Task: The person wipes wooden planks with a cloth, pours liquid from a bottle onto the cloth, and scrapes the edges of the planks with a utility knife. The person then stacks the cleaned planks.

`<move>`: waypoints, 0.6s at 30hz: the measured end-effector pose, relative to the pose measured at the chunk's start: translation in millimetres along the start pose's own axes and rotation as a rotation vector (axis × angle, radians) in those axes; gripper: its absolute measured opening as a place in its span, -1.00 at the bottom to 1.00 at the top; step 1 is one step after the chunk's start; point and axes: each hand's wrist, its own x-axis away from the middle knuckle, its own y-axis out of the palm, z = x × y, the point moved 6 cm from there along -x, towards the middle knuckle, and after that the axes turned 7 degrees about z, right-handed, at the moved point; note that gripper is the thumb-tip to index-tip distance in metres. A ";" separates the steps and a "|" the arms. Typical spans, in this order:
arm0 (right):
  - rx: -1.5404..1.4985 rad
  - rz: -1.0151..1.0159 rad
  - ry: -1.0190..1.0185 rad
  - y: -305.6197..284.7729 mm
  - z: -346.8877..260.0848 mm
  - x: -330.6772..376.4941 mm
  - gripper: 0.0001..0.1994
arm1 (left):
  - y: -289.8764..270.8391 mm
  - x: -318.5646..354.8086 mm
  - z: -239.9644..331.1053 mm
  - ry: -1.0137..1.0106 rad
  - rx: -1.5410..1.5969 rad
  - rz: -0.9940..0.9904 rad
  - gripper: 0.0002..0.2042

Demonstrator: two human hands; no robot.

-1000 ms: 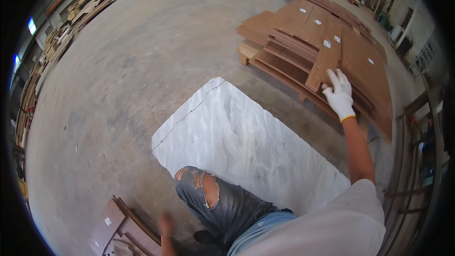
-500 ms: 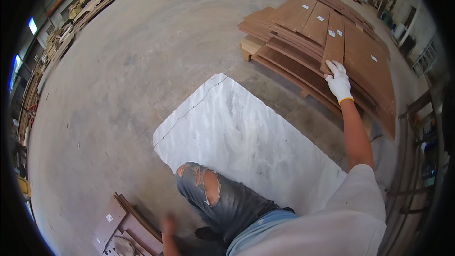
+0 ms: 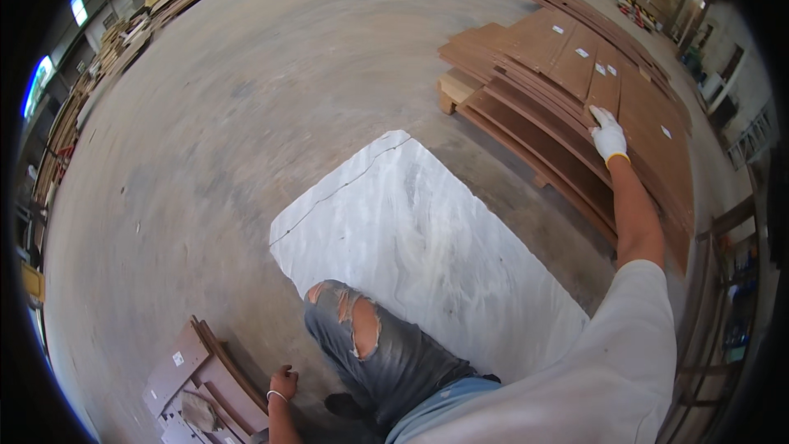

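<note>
My right hand [image 3: 609, 136], in a white work glove with a yellow cuff, reaches out to the stack at the right. Its fingers close over the near end of a narrow brown panel [image 3: 606, 82], which lies on top of other wide brown panels [image 3: 649, 127]. My left hand [image 3: 283, 383] is bare, with a pale band at the wrist, and hangs low beside my knee. Its fingers are curled, and nothing shows in them. Close to it lies a smaller pile of brown panels [image 3: 177, 366] with a greyish cloth-like thing [image 3: 198, 411] on top.
A grey-white marbled slab [image 3: 411, 230] with a dark crack across its far corner lies under my bent leg. The stack at the right rests on a wooden pallet [image 3: 457, 89]. Long piles of boards [image 3: 123, 45] line the left wall. A metal rack [image 3: 740, 279] stands far right.
The view has turned slightly, so the brown stack appears farther right. My right hand stays at the narrow panel's end. My left hand, blurred before, shows clearly and a little higher.
</note>
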 end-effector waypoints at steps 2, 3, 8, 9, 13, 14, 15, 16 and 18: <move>0.025 -0.005 0.008 5.1 7.7 -14.3 -0.40 | -7.3 1.7 7.5 0.024 -0.018 0.016 -0.55; 0.040 -0.010 0.007 9.0 8.4 -20.2 -0.40 | -8.0 4.3 12.4 0.024 -0.020 0.016 -0.55; 0.124 -0.042 0.015 39.8 4.5 -44.0 -0.39 | -12.5 18.6 12.0 -0.015 -0.003 0.031 -0.55; 0.137 -0.025 -0.028 40.9 13.3 -61.4 -0.39 | -6.3 19.5 13.5 -0.023 -0.002 0.025 -0.54; -0.040 -0.287 0.147 92.6 9.5 -39.7 -0.41 | -41.0 44.7 -18.5 -0.065 -0.088 -0.032 -0.47; -0.464 -0.234 0.224 81.5 32.5 -55.6 -0.46 | -37.7 40.0 -2.7 -0.052 -0.034 0.029 -0.48; -0.624 -0.207 0.307 63.5 58.2 -72.1 -0.45 | -37.7 30.8 13.6 -0.024 -0.024 0.036 -0.49; -0.788 -0.179 0.409 48.1 79.9 -74.7 -0.45 | -44.1 16.7 34.3 0.004 -0.044 0.030 -0.51; 0.111 -0.091 0.113 28.4 96.5 -47.1 -0.45 | -48.6 28.6 38.6 -0.018 -0.053 0.003 -0.51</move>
